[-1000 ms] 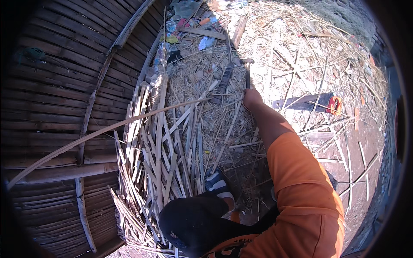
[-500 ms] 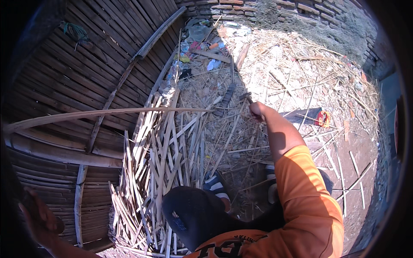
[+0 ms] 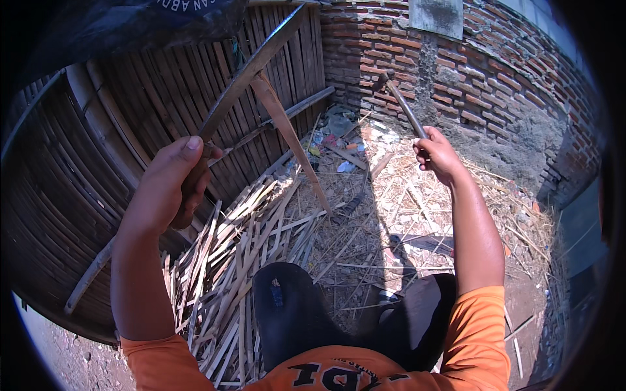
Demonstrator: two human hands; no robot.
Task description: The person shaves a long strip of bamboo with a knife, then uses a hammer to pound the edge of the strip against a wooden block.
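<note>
Raised at the left, my left hand (image 3: 171, 179) is wrapped round the handle of a machete (image 3: 235, 88), whose long blade points up and to the right. A flat strip of wood or bamboo (image 3: 290, 133) meets the blade with its upper end and slants down to the littered ground; whether the blade has bitten into it I cannot tell. My right hand (image 3: 438, 155) grips a hammer (image 3: 405, 107) by the lower end of its handle, with the dark head up, pointing away to the left. Hammer and machete are apart.
A pile of split strips (image 3: 228, 280) lies by my left knee, against a bamboo-slat wall (image 3: 143, 98). Behind stands a brick wall (image 3: 398, 58). Straw, scraps and a dark long tool (image 3: 352, 205) litter the ground. A dark bag-like thing (image 3: 130, 32) hangs overhead.
My left hand has come up from the lower left with the machete, and the strip has swung from level to steeply slanted. My right hand has lifted the hammer; the view has tilted up.
</note>
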